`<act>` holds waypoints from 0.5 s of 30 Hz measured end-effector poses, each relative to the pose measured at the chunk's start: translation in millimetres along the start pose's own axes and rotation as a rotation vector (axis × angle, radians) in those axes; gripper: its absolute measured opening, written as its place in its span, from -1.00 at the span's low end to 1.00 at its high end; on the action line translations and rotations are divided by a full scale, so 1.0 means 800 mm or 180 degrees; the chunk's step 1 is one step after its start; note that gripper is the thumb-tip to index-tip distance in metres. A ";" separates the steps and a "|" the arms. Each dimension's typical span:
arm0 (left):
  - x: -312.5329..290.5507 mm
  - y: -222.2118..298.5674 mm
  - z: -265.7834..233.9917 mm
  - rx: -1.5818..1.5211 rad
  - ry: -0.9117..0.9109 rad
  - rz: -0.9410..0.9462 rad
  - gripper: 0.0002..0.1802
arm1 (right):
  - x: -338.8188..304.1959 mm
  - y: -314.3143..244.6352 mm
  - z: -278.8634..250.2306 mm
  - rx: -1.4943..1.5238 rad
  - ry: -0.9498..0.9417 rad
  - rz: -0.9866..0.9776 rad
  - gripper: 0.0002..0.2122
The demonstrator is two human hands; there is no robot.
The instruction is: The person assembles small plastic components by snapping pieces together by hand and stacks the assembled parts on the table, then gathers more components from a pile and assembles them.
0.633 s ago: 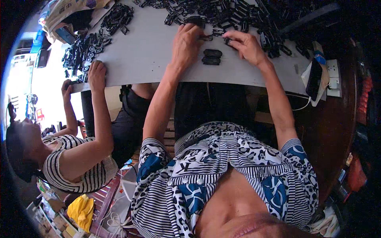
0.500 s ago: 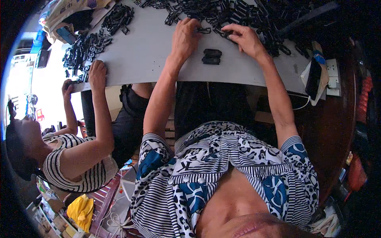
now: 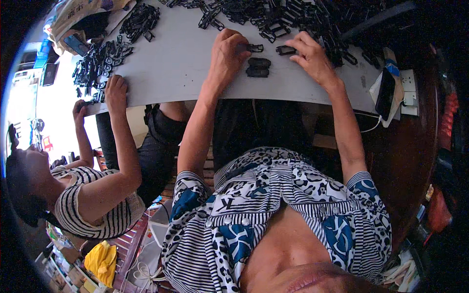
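My left hand [image 3: 226,54] is closed at the table's middle, its fingertips on one end of a small oblong black plastic frame [image 3: 256,48]. Just right of it, my right hand [image 3: 313,57] pinches a similar black plastic piece [image 3: 285,50] between thumb and fingers. A gap separates the two pieces. Nearer to me, two dark oblong parts [image 3: 258,72] lie side by side on the grey table [image 3: 171,63], close to my left fingertips. Beyond both hands spreads a large heap of black plastic frames [image 3: 278,19].
At left, a co-worker's hand [image 3: 116,93] rests at the table edge beside another pile of black parts [image 3: 100,63]. A smaller pile [image 3: 140,22] lies farther back. A phone [image 3: 386,93] with a white cable and a power strip [image 3: 409,93] sit at the right edge.
Both hands have come nearer to me. My right hand has drawn its black piece away from the heap, and my left hand has brought its frame close to the two parts.
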State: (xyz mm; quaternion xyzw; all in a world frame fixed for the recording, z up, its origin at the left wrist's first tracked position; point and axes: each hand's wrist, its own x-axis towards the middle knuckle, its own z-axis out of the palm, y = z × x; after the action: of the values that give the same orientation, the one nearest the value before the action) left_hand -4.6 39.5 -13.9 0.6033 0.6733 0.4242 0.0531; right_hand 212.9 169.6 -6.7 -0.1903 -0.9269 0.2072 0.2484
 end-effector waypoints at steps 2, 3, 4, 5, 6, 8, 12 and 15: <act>0.001 0.000 0.004 0.0054 0.0017 0.0030 -0.64 | 0.000 0.009 0.007 -0.0089 0.0080 -0.0191 -0.67; 0.001 0.000 0.005 0.0129 0.0056 0.0047 -0.64 | 0.003 0.003 0.007 -0.0081 0.0074 -0.0200 -0.67; 0.001 0.001 0.007 0.0137 0.0062 0.0040 -0.64 | 0.007 -0.003 0.007 0.0056 0.0109 -0.0055 -0.69; 0.002 0.002 0.010 0.0043 0.0055 0.0038 -0.65 | 0.014 -0.011 0.007 0.0192 0.0144 0.0090 -0.72; 0.002 0.003 0.011 -0.0056 0.0041 0.0040 -0.67 | 0.020 -0.018 0.007 0.0196 0.0144 0.0090 -0.72; 0.002 -0.002 0.012 -0.0055 0.0059 0.0075 -0.66 | 0.032 -0.029 0.011 0.0219 0.0211 -0.0186 -0.71; 0.001 -0.002 0.015 0.0029 0.0099 0.0041 -0.63 | 0.043 -0.031 0.026 0.0320 -0.0012 -0.0405 -0.72; 0.001 0.001 0.013 0.0053 0.0074 0.0153 -0.62 | 0.043 -0.030 0.030 0.0259 -0.0016 -0.0592 -0.73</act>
State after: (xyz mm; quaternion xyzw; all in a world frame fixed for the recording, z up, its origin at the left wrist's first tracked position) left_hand 1.6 45.0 -19.5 0.6147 0.6627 0.4267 0.0300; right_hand 166.1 158.4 -1.3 -0.0927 -0.9320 0.2212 0.2717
